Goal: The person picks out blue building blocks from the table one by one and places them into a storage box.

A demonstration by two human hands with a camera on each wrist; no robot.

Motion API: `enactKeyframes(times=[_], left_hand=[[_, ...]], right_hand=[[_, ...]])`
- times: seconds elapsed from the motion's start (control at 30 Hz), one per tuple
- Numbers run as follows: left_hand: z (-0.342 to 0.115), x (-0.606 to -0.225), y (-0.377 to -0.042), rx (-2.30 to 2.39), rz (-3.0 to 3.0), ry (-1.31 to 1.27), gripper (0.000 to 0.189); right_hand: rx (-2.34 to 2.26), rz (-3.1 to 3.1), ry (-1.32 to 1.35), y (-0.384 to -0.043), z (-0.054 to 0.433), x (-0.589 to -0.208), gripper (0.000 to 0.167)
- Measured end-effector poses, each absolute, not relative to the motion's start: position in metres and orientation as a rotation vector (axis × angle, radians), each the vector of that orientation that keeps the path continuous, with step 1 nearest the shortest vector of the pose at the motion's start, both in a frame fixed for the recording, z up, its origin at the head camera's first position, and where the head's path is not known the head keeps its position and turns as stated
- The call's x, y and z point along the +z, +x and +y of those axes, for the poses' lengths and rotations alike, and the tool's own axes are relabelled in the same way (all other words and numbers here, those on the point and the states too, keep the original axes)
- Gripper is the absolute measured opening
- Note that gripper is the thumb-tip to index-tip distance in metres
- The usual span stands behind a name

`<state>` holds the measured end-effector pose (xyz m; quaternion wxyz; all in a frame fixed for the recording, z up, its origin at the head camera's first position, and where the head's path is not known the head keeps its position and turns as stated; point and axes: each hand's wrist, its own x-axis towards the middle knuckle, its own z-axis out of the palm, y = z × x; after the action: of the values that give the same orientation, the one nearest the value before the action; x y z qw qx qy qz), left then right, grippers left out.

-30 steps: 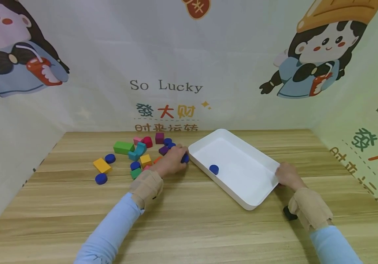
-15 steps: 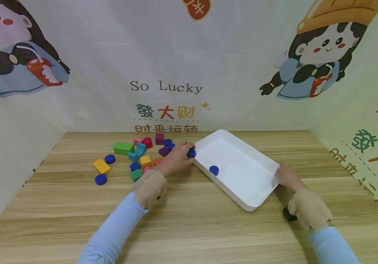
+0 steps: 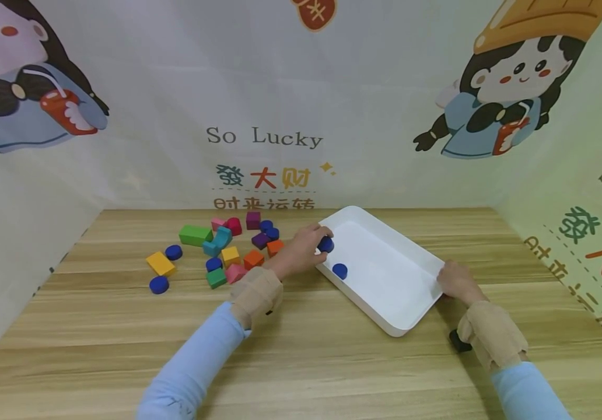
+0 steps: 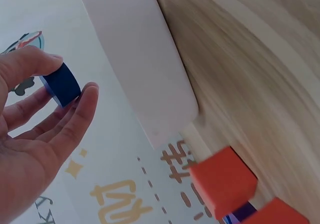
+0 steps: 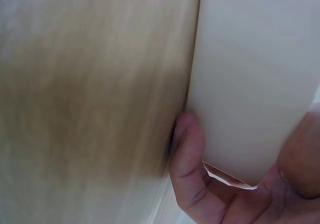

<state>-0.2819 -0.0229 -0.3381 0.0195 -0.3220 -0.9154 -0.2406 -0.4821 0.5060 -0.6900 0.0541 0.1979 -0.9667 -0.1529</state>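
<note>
Disc [image 3: 325, 244], blue, is pinched by L hand [image 3: 301, 249] — held over white tray [image 3: 385, 262] nr L rim. Tray's R corner is gripped by R hand [image 3: 457, 281] — 2nd blue disc [image 3: 340, 270] is seen inside.

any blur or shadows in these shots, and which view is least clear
Head view: fairly clear, with soft shadows on the tabletop near both light-blue sleeves; left wrist view: the blue disc looks fairly sharp; right wrist view: least clear, with smeared wood grain and a dim shadow, though the right hand and white tray show better.
</note>
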Motion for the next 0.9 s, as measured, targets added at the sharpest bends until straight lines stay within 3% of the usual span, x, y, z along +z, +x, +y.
enactKeyframes(times=[0.7,0.9], left_hand=[[0.022,-0.339,-0.276,-0.572,-2.882,-1.286,0.035],[0.034,-0.341,-0.273,-0.514,-2.907,-1.338,0.034]], right_hand=[[-0.397,-3.013,0.505,-0.484,0.505,-0.689,0.017],[-0.567,-2.965,0.615,-0.482,0.506,-0.689,0.013]])
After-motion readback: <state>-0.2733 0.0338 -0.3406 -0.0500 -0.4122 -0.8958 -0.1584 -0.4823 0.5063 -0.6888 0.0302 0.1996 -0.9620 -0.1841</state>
